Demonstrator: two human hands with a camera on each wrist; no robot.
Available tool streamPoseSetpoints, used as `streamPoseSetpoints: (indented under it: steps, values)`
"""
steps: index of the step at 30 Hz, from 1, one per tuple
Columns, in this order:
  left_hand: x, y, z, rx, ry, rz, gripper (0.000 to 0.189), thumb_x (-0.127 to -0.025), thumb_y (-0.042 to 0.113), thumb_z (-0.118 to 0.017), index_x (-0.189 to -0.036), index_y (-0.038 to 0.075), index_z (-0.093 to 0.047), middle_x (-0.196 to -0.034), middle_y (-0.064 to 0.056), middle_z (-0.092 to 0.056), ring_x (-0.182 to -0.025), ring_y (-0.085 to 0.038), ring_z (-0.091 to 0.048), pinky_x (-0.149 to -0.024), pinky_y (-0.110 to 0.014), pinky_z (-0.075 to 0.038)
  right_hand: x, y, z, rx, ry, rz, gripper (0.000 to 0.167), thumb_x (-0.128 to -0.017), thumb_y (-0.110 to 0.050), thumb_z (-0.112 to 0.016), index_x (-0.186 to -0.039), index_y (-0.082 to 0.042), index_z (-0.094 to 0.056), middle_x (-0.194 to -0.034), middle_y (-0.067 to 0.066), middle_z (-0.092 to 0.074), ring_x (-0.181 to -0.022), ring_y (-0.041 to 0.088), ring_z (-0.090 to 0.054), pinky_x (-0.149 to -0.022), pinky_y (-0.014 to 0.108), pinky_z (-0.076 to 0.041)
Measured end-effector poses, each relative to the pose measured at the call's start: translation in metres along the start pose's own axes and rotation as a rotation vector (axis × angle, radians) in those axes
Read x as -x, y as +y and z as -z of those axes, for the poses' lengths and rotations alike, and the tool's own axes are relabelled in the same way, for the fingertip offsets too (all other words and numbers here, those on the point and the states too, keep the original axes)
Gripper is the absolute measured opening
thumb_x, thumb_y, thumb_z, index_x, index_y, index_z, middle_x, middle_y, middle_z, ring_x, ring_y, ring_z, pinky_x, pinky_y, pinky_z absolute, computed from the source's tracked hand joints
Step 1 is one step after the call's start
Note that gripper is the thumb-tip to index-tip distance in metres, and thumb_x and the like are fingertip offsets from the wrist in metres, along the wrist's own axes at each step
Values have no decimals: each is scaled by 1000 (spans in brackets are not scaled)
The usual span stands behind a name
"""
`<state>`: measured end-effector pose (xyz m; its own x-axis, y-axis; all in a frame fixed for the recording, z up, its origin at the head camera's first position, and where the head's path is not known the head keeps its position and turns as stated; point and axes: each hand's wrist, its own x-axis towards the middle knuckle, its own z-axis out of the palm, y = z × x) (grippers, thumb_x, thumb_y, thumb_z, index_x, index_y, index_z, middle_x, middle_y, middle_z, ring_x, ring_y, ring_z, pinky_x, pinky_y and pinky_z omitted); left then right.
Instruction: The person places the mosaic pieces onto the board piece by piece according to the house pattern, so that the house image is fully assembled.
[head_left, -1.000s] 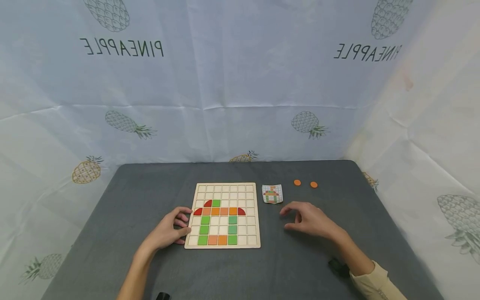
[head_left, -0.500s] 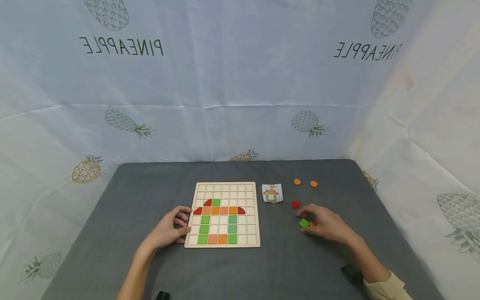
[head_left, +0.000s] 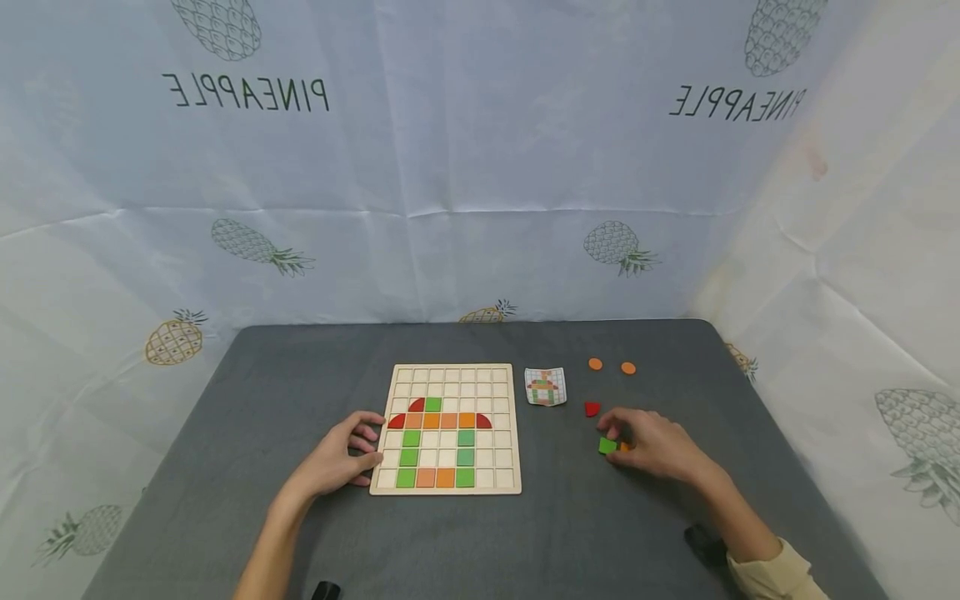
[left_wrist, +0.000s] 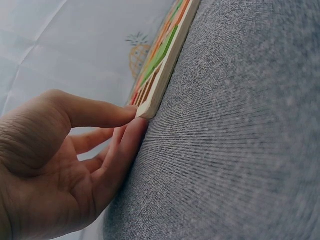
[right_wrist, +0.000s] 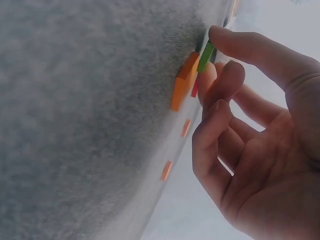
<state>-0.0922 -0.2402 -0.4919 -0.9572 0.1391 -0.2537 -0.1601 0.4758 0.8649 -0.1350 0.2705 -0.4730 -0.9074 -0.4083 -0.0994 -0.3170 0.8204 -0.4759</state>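
My left hand point(head_left: 333, 458) holds the left edge of a wooden grid board point(head_left: 495, 454) near its front corner. In the left wrist view the thumb point(left_wrist: 107, 111) lies on the board's corner, fingers beside and below it. Red, green and orange tiles fill part of the grid in a mushroom-like shape. To the right of the board, my right hand point(head_left: 656, 447) pinches a green square tile point(head_left: 607, 446) between thumb and fingers, just over the table. An orange tile point(right_wrist: 185, 82) lies right beside it, partly hidden by the hand in the head view.
A small pattern card point(head_left: 545, 387) lies right of the board. A red rounded tile point(head_left: 592, 409) sits behind the right hand. Two orange round pieces point(head_left: 596, 364) lie farther back on the grey table point(head_left: 300, 375). A dark object point(head_left: 703, 543) is by the right forearm.
My right hand has moved right, away from the board, exposing the red and green tiles. The green tile has turned from a diamond stance to nearly square. My left hand stays put.
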Motion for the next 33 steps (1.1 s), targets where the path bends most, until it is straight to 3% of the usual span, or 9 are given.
streamPoseSetpoints:
  steps: [11, 21, 33]
  values:
    - [0, -1, -1, -1, 8, 7, 58, -95, 2, -78, -148, 3, -53, -123, -18, -53, -103, -25, -58, -63, -37, -66, -12, -13, 5, -77, 31, 50, 39, -90, -19, -88, -126, -16, -74, -107, -5, -75, -57, 1, -53, -54, 25, -46]
    - [0, -1, -1, -2, 14, 6, 60, -94, 3, -79, -148, 4, -53, -123, -17, -53, -103, -25, -58, -63, -37, -66, -39, -44, 3, -96, 84, 166, 38, -89, -17, -90, -124, -12, -74, -107, -2, -78, -62, 2, -54, -56, 23, -47]
    - [-1, 0, -1, -11, 14, 4, 59, -95, 4, -79, -148, 5, -53, -124, -17, -53, -104, -24, -58, -63, -37, -66, -84, -75, -10, -207, 21, 252, 34, -93, -20, -87, -124, -16, -73, -115, 4, -76, -64, 5, -61, -66, 23, -55]
